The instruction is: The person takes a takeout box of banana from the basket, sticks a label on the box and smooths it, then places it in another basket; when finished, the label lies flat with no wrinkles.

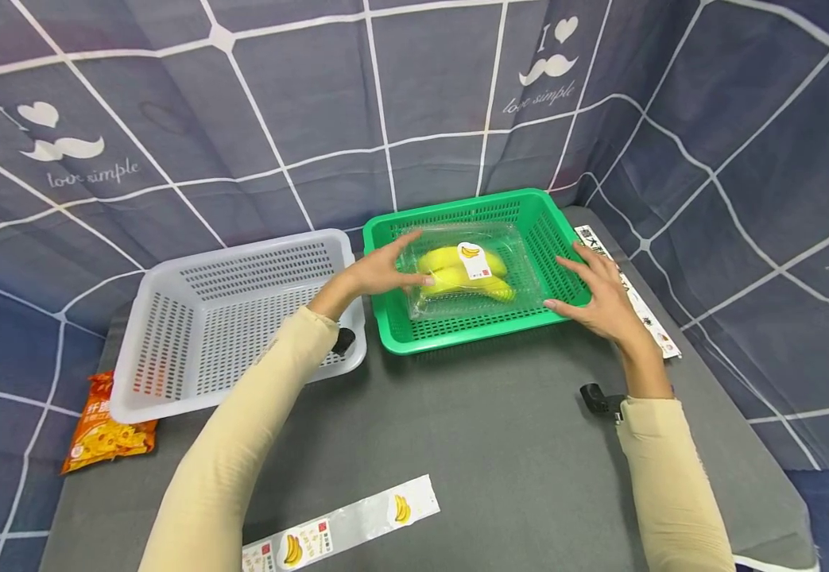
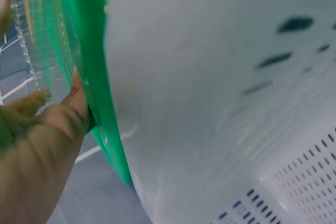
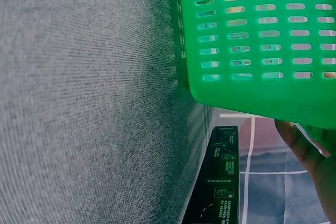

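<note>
A clear plastic box (image 1: 524,274) of yellow bananas (image 1: 450,278) with a white banana sticker (image 1: 473,260) lies in a green basket (image 1: 328,338). My left hand (image 1: 378,270) reaches over the basket's left side, thumb and forefinger extended over the box's left end. In the left wrist view, fingertips sit right at the box's ridged edge. My right hand (image 1: 603,298) is at the basket's right end with spread, mostly straight fingers over the rim. Its thumb points inward near the front right corner. The right wrist view shows fingers beside the green wall (image 3: 247,85).
A pale grey basket (image 1: 242,286) stands left of the green one, under my left forearm. An orange snack bag (image 1: 110,425) lies at its left. A strip of banana stickers (image 1: 364,516) is at the front. A long printed box (image 1: 650,318) lies at the right.
</note>
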The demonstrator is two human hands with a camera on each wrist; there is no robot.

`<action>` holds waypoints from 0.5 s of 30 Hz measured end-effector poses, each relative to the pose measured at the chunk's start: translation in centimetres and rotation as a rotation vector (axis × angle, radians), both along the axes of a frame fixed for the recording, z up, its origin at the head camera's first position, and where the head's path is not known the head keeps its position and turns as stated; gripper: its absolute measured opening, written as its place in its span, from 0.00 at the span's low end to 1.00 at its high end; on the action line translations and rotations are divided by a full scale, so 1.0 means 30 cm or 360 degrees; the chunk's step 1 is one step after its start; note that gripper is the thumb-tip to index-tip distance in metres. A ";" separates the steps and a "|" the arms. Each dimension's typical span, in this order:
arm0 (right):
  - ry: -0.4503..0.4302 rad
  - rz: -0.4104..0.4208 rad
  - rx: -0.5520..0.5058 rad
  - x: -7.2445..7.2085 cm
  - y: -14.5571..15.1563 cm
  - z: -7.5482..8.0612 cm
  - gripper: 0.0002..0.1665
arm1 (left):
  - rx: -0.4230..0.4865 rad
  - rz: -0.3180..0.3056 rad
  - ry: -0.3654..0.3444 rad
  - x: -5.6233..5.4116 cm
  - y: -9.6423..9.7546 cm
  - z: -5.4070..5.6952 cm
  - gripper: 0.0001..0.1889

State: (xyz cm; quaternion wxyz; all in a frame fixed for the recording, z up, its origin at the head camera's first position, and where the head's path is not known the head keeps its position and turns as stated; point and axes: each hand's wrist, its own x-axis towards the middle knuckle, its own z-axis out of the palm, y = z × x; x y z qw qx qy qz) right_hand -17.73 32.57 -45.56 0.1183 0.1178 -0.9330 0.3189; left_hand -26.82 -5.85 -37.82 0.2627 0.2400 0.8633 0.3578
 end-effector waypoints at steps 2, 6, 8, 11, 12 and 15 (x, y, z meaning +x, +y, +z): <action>0.0003 0.0000 0.0009 0.000 0.000 -0.001 0.46 | -0.0096 -0.0048 0.0068 0.005 0.003 0.001 0.57; 0.0032 0.0004 0.0020 0.000 -0.001 -0.002 0.46 | -0.0294 -0.0127 0.0164 0.014 0.016 0.000 0.59; 0.0050 0.0012 0.0019 0.001 -0.002 -0.003 0.46 | -0.0387 -0.0148 0.0186 0.021 0.023 -0.001 0.56; 0.0074 0.0025 0.0022 0.001 -0.003 -0.005 0.46 | -0.0455 -0.0164 0.0207 0.033 0.029 -0.004 0.51; 0.0081 0.0027 0.0021 0.002 -0.002 -0.005 0.46 | -0.0470 -0.0171 0.0212 0.037 0.030 -0.005 0.50; 0.0094 0.0027 0.0027 0.000 0.002 -0.006 0.46 | -0.0542 -0.0221 0.0288 0.049 0.026 -0.007 0.48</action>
